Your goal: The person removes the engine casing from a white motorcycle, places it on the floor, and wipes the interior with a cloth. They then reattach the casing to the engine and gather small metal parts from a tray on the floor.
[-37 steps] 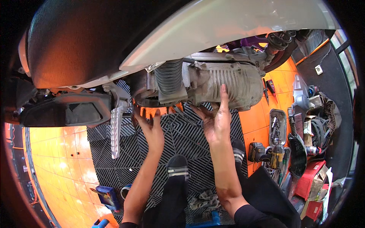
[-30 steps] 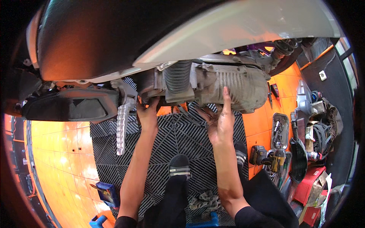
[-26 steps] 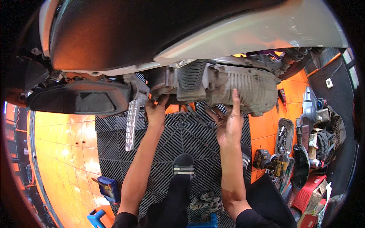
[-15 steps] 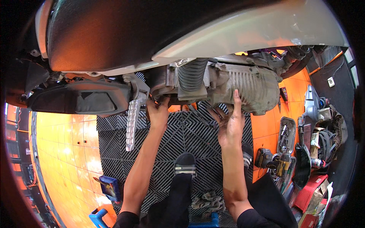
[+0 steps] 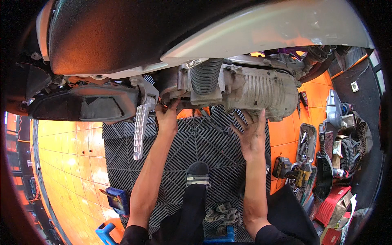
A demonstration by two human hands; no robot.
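Above me is the underside of a scooter, with a grey ribbed metal engine case (image 5: pixel 261 92) and a black corrugated intake hose (image 5: pixel 207 77). My left hand (image 5: pixel 166 117) reaches up under the engine beside the metal footpeg (image 5: pixel 141 130). Its fingers are bent and closed against the engine's lower part, their tips partly hidden, so what they grip does not show. Just below the ribbed case, my right hand (image 5: pixel 252 139) is open, fingers spread and pointing up. Its thumb tip is at the case's lower edge; whether it touches I cannot tell.
Black slatted mats (image 5: pixel 183 147) lie under the scooter on orange tiles. To the right are a cordless drill (image 5: pixel 292 169), a metal tray of tools (image 5: pixel 307 141), a red box (image 5: pixel 332 206) and loose parts. A crumpled rag (image 5: pixel 223 214) and a blue case (image 5: pixel 117 200) sit nearer me.
My right hand has dropped slightly away from the ribbed case and shifted right, its fingers spreading. My left hand stays at the same place under the engine.
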